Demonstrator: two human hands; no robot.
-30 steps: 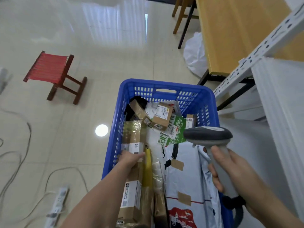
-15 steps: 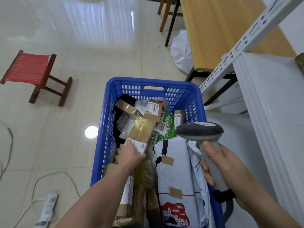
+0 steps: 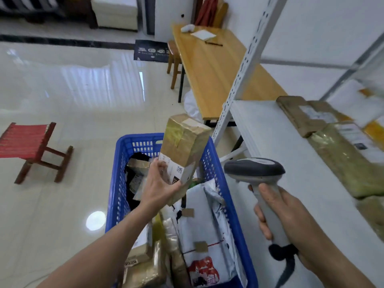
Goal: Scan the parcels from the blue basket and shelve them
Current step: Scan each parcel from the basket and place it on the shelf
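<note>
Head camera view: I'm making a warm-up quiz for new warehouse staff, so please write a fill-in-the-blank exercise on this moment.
1. The left hand holds a taped cardboard parcel above the ____ basket.
2. The right hand grips a grey ____.
3. Brown parcels lie on the ____ shelf.
4. A ____ stool stands at far left.
Missing words: blue; scanner; white; red.

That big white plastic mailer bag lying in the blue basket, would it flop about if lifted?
Probably floppy: the white mailer bag looks wrinkled and slumped in the blue basket. Its glossy film may feel slippery. Weight cannot be told.
</note>
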